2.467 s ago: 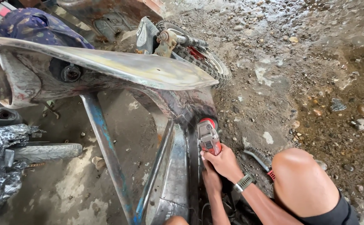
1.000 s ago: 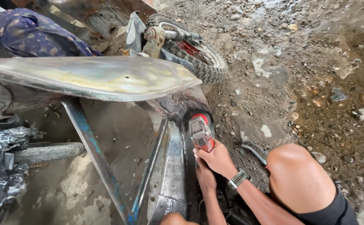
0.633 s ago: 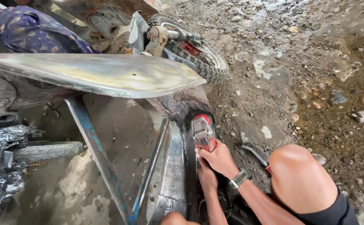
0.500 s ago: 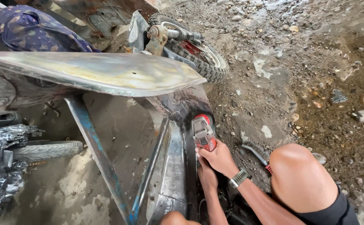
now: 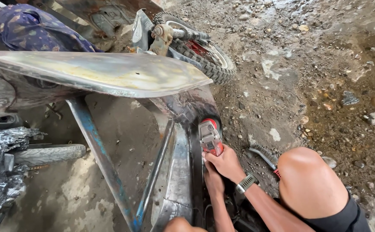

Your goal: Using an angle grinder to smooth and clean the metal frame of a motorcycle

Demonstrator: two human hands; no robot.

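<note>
Head view looked down on a bare metal frame (image 5: 110,77) over muddy ground (image 5: 316,64), a wheel (image 5: 200,47) behind it. A red grinder (image 5: 209,138) sat against the frame's dark lower panel (image 5: 183,172). The right hand (image 5: 227,162) had its fingers wrapped around the grinder body; the left hand (image 5: 213,180), beneath, seemed to brace it, fingers hidden. Good work here probably called for both hands steady, light even pressure, and the knee (image 5: 303,180) kept clear.

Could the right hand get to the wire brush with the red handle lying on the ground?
Probably yes: the wire brush lies uncovered just beside the right hand, though that hand grips the red angle grinder.
</note>
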